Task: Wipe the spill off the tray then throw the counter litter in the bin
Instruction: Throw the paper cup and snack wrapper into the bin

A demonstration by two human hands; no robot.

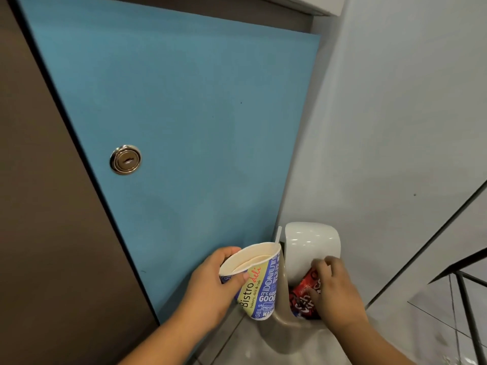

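My left hand [210,283] grips a squashed paper cup [257,283] printed "Bistro deli", tilted with its mouth up and left, just left of the bin. The bin [283,312] is beige with a white swing lid [308,246] tipped back. My right hand [334,288] holds a crumpled red snack wrapper [305,293] in the bin's opening, under the lid. A white straw [278,234] pokes up between cup and lid. The tray is out of view.
A blue cabinet door [171,127] with a round metal lock [125,159] fills the left and centre, set in a brown panel [39,206]. A pale wall [395,127] rises behind the bin. A black metal frame [466,299] stands at the lower right over a tiled floor.
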